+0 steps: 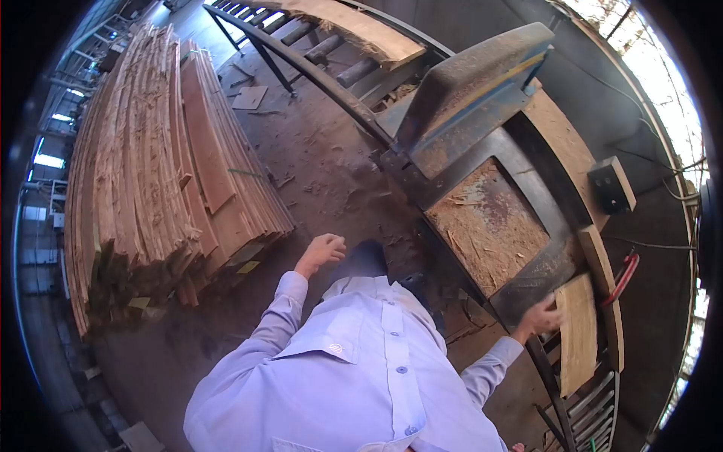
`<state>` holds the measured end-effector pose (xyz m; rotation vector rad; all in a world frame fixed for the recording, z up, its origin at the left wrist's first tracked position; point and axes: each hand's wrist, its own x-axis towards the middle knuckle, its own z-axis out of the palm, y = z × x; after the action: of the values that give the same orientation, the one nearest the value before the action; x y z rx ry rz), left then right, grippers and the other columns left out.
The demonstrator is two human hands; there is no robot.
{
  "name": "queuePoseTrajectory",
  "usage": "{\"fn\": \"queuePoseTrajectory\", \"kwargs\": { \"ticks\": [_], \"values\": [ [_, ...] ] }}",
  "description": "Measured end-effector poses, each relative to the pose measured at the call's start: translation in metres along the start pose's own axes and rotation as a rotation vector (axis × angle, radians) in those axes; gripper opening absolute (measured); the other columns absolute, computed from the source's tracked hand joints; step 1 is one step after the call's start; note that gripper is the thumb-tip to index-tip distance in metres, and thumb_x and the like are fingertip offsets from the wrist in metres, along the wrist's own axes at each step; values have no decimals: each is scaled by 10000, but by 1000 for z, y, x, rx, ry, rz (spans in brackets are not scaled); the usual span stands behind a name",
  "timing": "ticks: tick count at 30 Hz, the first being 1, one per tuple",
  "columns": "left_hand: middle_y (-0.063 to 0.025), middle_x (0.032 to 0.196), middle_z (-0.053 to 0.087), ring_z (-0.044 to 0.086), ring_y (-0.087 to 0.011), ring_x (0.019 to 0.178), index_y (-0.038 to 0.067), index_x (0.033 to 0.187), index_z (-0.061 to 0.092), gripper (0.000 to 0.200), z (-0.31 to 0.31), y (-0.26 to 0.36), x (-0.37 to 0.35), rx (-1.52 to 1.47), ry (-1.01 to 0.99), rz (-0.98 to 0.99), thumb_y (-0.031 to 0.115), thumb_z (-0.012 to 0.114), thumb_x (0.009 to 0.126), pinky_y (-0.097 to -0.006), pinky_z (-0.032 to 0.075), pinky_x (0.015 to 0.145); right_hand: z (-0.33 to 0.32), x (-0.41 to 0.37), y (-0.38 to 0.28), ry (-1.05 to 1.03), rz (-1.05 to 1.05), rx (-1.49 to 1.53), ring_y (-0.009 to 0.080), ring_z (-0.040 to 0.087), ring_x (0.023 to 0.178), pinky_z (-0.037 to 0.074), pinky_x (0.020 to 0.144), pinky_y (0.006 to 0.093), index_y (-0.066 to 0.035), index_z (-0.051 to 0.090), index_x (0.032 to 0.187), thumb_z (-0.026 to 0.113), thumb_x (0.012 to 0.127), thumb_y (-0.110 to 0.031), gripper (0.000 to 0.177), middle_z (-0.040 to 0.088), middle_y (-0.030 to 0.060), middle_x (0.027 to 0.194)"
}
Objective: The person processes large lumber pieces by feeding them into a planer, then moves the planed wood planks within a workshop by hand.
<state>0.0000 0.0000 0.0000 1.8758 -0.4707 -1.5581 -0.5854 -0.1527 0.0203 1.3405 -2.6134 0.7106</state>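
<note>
My right hand (pixel 539 320) is at the left edge of a short wooden board (pixel 578 335), its fingertips overlapping that edge and its fingers partly extended. No clear grip on the board shows. The board lies at the near end of the saw machine's metal table (pixel 527 290), above the rollers. My left hand (pixel 322 254) hangs in the air over the floor, with fingers loosely bent and apart, and nothing in it.
A sawdust-covered panel (pixel 489 226) is set in the machine table, below a large dusty hood (pixel 474 83). A red clamp (pixel 622 279) sits at the wooden fence (pixel 600 260). Beyond the hood, a long board (pixel 361 30) lies on rollers. Stacked planks (pixel 151 166) stand at left.
</note>
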Motion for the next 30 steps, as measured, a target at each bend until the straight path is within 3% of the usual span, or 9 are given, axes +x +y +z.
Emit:
{"fn": "queuePoseTrajectory", "kwargs": {
  "ticks": [2, 6, 18, 23, 25, 26, 27, 29, 30],
  "values": [
    [-185, 1116, 672, 702, -254, 898, -36, 1223, 562, 442, -12, 4, -6, -133, 75, 13, 341, 575, 991, -327, 582, 767, -9, -20, -47, -68, -268, 219, 387, 294, 1434, 238, 1170, 482, 0, 475, 1397, 576, 956, -461, 645, 351, 241, 1527],
    [-169, 1104, 679, 707, -241, 880, -34, 1210, 563, 423, -59, 57, 23, -187, 191, 146, 335, 559, 1003, -320, 582, 743, 31, -41, -68, -158, -364, 46, 405, 297, 1425, 237, 1171, 481, 0, 453, 1411, 549, 970, -472, 653, 350, 273, 1512],
    [-149, 1052, 671, 695, -220, 875, -38, 1178, 563, 429, -107, 335, 236, -284, 105, 598, 359, 540, 1018, -309, 592, 728, 63, -8, -52, 126, 378, -313, 420, 254, 1445, 190, 1194, 495, 76, 365, 1435, 423, 969, -610, 831, 328, 309, 1509],
    [-202, 1101, 643, 691, -269, 908, -51, 1207, 534, 405, -96, 418, 336, -269, 76, 525, 312, 517, 1030, -347, 603, 779, 69, -31, -64, 157, 116, -207, 417, 364, 1376, 274, 1160, 478, 69, 473, 1352, 522, 977, -477, 664, 413, 296, 1452],
    [-237, 1193, 607, 663, -320, 1036, -68, 1289, 485, 389, -106, 430, 358, -325, -122, 593, 234, 430, 1051, -416, 580, 898, 67, -44, -79, 179, 48, -138, 405, 402, 1341, 304, 1137, 473, 64, 501, 1319, 561, 965, -430, 611, 453, 280, 1414],
    [-256, 1284, 563, 606, -345, 1164, -66, 1385, 410, 409, -126, 424, 403, -158, -410, 847, 160, 339, 1051, -471, 519, 1011, 61, -42, -93, 202, 63, -124, 400, 427, 1316, 325, 1120, 473, 64, 519, 1295, 590, 954, -401, 580, 475, 271, 1391],
    [-263, 1350, 521, 561, -349, 1235, -51, 1443, 343, 440, -113, 442, 385, -314, -312, 629, 129, 292, 1044, -482, 461, 1082, 54, -39, -103, 190, 75, -66, 402, 463, 1266, 360, 1084, 472, 43, 552, 1251, 630, 928, -343, 509, 510, 253, 1342],
    [-256, 1312, 561, 604, -354, 1177, -38, 1456, 346, 444, -132, 443, 442, -287, -543, 675, 122, 291, 1046, -450, 528, 1012, 50, -32, -107, 280, 67, 55, 398, 480, 1231, 381, 1060, 461, 4, 566, 1190, 666, 890, -273, 420, 547, 216, 1280],
    [-240, 1413, 490, 497, -370, 1308, -39, 1462, 320, 489, -151, 449, 482, -242, -709, 609, 213, 244, 1050, -458, 413, 1126, 60, -32, -96, 341, 39, 24, 396, 472, 1235, 378, 1059, 474, -1, 563, 1176, 680, 873, -279, 427, 546, 215, 1275]
  ]
}}
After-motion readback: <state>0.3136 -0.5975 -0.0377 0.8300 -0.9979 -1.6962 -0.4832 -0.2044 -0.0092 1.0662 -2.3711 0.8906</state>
